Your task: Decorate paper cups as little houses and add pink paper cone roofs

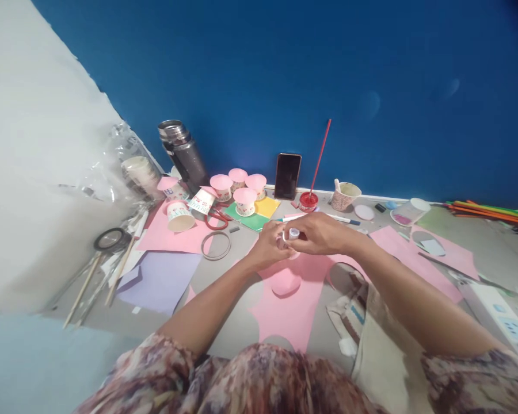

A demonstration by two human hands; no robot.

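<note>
A blue wall (285,75) filled the top of the frame, with a grey table (240,313) spread below it. At lower centre lay a pink sheet (289,313) with curved cuts along its edges; to its left, a lilac sheet (162,282) covered part of the table. At the right edge sat a white box (498,313) bearing blue markings (too blurred to read).

A dark metal flask (185,158) leaned at upper left. Near the middle of the frame, the right hand (322,233) pinched a small white cylinder between thumb and fingers. The left hand (267,247) met it there, fingers curled in close; whether they gripped the cylinder too, I could not tell (the hands partly hid each other).

A phone (288,177) stood upright against the wall at upper centre, its screen dark. To its left, paper cups (245,206) wore pink round tops, and their sides carried small red and green marks (lettering or drawings, too small to say). A red pot (308,201) with a red stick in it stood to the phone's right. Smallest was the white cylinder (294,233) itself, at mid-frame between the hands, above the pink sheet.
</note>
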